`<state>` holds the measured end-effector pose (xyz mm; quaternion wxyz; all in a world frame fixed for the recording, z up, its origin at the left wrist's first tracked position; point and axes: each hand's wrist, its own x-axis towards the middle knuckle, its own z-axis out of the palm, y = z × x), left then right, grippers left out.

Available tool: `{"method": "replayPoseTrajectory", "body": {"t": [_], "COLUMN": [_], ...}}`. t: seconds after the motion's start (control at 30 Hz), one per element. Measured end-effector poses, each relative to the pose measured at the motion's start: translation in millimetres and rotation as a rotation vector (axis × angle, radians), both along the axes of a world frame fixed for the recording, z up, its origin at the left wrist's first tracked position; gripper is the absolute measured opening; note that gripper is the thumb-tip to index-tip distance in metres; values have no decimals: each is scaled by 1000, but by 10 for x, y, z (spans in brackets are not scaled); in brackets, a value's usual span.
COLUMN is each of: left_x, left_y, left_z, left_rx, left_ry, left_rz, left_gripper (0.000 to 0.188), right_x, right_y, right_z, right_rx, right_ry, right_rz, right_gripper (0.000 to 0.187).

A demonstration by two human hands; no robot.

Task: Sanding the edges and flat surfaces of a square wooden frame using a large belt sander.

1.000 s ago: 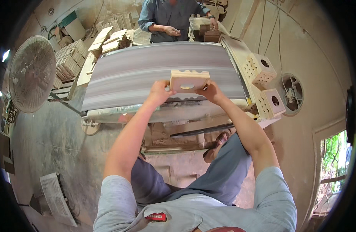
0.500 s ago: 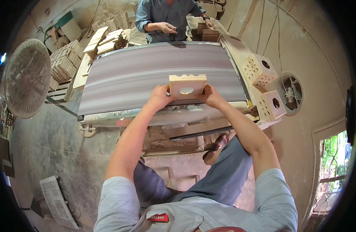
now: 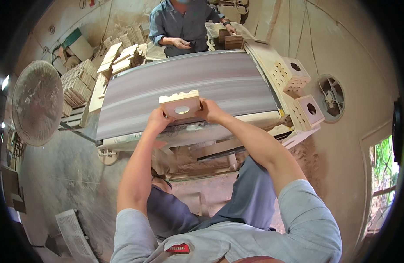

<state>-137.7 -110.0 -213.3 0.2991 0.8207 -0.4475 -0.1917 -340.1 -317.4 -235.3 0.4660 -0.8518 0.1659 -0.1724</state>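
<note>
Pressing a pale wooden block [image 3: 181, 105] down on the wide sanding belt [image 3: 188, 87], the person grips it from both sides. The left hand [image 3: 157, 122] is curled shut around the block's left lower corner, fingers folded against its edge; the right hand [image 3: 209, 110] clamps the right edge, thumb and fingers wrapped close. The block stands tilted on its edge near the front of the belt, its oval cut-out facing the camera and a notched top edge away from the person.

The streaked belt appears to be running, so the risk lies in the fingertips, which sit just beside the abrasive surface; a slip or a tilt of the block could drag knuckles onto it, or the belt could snatch the piece sideways out of the grip.

Beyond the machine's far end another person [image 3: 180, 26] stands handling small wooden pieces [image 3: 231, 41], with stacked boards [image 3: 118, 59] to the left.
</note>
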Motion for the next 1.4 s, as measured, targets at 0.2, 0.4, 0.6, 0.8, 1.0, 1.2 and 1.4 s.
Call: {"method": "replayPoseTrajectory", "body": {"t": [0.2,0.4,0.6,0.8,1.0,1.2,1.4], "left_x": [-155,-713,-1066,-1086,-830,-762,-748], "left_y": [-144,-388,-507,-471,-478,-437,-583], "left_z": [206,488,483,601,459,337,81], "left_rx": [-569,-420,-581,-574,-488,-200,-250], "left_ry": [272,640,876,669,354,167,175], "left_rz": [187,130,-13,-123,-99,-132,-118], "left_gripper": [73,72,55,31,52,70,61], "right_x": [-44,-463,-581,-703,-814,-933,-897], "right_y": [-189,-782,71,118,-516,-385,-560], "right_z": [286,699,673,690,402,493,265], "right_rx": [186,763,923,855,267,76,32], "right_ry": [-120,-535,-239,-219,-368,-3,17], "right_rz": [-80,-362,36,98,-337,-6,-41], "right_gripper": [42,33,32,37,48,33,30]}}
